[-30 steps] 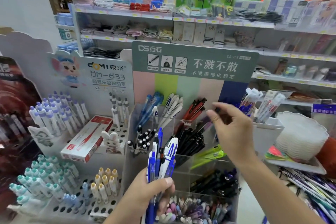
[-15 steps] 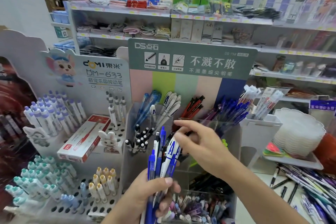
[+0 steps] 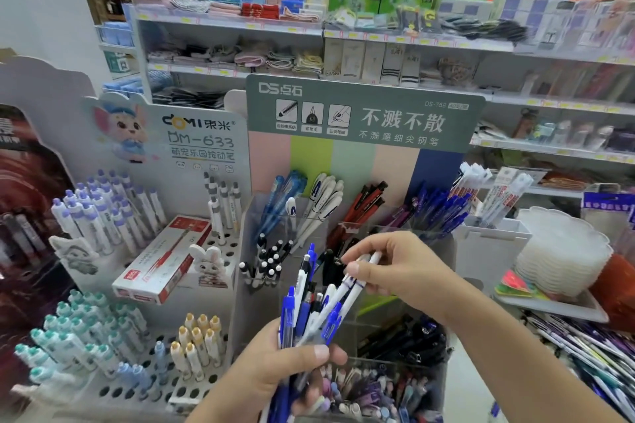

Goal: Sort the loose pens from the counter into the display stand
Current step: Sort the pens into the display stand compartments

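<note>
- Step in hand: selecting one pen from the held stock for placement in the display stand (image 3: 343,216).
- Left hand (image 3: 275,371): fingers and thumb wrapped round the lower ends of a bundle of pens (image 3: 305,312), mostly blue with some white; the bundle stands upright in front of the stand.
- Right hand (image 3: 395,268): thumb and fingertips pinch the upper end of a white pen (image 3: 347,292) that slants up out of the bundle. Its lower end sits among the other pens.
- Whether the white pen is already free of the left hand's grip cannot be told; the barrels overlap there.
- Likely target: the rear compartment holding white pens (image 3: 323,203), between the blue pens and the red-and-black pens. The match is a judgement on colour only.
- Next move calls for: drawing the white pen clear without dragging its neighbours, then lowering it over the clear front wall of that compartment.
- More loose pens (image 3: 591,364) lie on the worktop at the right, well apart from both hands.
</note>
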